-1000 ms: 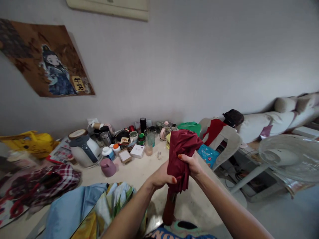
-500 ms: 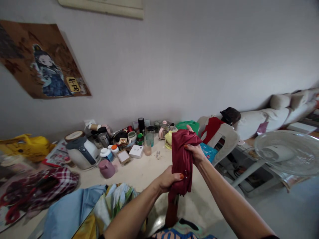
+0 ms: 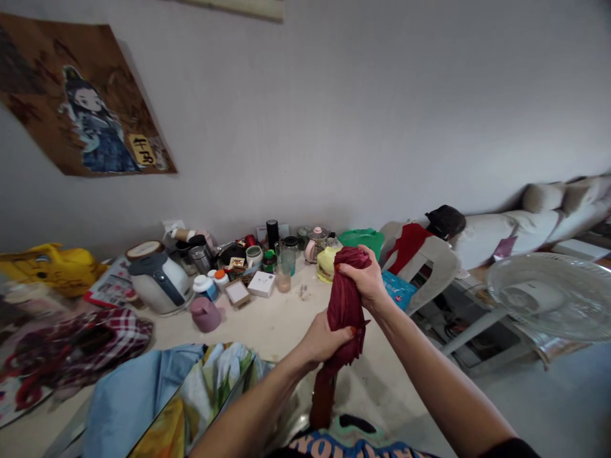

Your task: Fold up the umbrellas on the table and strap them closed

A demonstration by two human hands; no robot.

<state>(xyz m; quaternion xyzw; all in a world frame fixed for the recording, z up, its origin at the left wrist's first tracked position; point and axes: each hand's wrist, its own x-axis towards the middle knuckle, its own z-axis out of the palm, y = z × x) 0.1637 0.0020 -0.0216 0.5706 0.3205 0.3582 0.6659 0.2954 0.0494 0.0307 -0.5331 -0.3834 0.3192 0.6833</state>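
Observation:
A dark red folding umbrella [image 3: 344, 305] is gathered between my two hands over the table's front right part, its pleated cloth bunched lengthwise. My right hand [image 3: 366, 277] is wrapped round its upper end. Lower down, my left hand [image 3: 327, 338] grips the cloth with the thumb across the front. The brownish-red handle end [image 3: 322, 404] points down toward my body. Nearer my left forearm, a blue, white and yellow patterned umbrella [image 3: 191, 388] lies loosely spread on the table.
Along the wall, the table [image 3: 272, 326] holds a kettle [image 3: 160, 283], a pink pot [image 3: 205, 314], bottles, cups and small boxes. A plaid cloth [image 3: 102, 337] lies at left. A chair [image 3: 436, 264] and a large fan [image 3: 548, 296] stand at right.
The red cloth has been squeezed from a loose, flat bundle into a narrower, twisted one. My right hand has closed round its top, and my view has tilted down slightly.

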